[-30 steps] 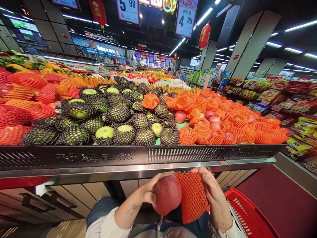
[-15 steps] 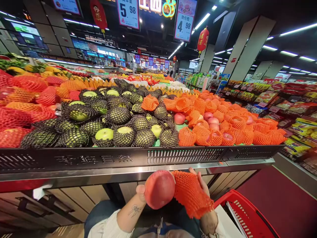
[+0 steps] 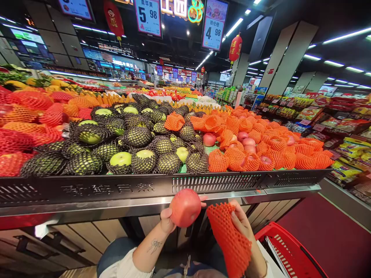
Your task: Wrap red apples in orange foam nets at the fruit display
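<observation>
Left to right, as I read the head view: red- and orange-netted fruit (image 3: 31,116), then green apples in black nets (image 3: 139,135), all behind the black display rail (image 3: 121,188). Below the rail, my left hand (image 3: 167,221) clasps a bare red apple (image 3: 185,207), fingertips around its back and thumb at its lower left; the apple is clear of the rail. Just beside it, my right hand (image 3: 245,231) pinches an orange foam net (image 3: 228,237), which hangs empty and apart from the apple. At far right sits the red basket (image 3: 290,251). Risk, in my judgement: the smooth apple rests on fingertips only, so a loosened hold could drop it to the floor and bruise it.
</observation>
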Action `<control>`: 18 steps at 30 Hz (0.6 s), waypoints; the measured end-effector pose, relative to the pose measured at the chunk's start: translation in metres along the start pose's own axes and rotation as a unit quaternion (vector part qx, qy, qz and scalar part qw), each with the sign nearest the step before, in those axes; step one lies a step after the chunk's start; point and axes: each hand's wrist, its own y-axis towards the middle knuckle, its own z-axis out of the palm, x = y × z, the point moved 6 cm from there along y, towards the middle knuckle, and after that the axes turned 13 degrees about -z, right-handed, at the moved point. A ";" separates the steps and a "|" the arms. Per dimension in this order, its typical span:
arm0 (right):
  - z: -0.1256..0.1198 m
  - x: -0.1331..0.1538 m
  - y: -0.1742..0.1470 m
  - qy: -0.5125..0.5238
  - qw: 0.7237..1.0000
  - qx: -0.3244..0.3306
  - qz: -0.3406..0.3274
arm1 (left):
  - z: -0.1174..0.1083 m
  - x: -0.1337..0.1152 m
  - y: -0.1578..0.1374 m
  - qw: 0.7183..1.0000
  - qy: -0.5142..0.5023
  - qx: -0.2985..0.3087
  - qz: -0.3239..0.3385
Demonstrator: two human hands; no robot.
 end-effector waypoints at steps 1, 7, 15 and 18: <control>0.007 0.002 -0.003 -0.023 0.999 0.034 -0.006 | 0.001 0.000 0.003 0.999 0.000 -0.032 0.018; 0.065 0.007 -0.012 -0.237 0.914 0.302 -0.132 | -0.007 0.038 0.011 0.985 0.017 -0.169 -0.012; 0.051 0.049 -0.007 -0.391 0.823 0.062 -0.408 | 0.006 0.050 0.003 0.988 0.047 -0.142 -0.022; 0.046 0.050 -0.004 -0.348 0.850 0.040 -0.394 | 0.009 0.052 0.007 0.992 0.034 -0.107 -0.056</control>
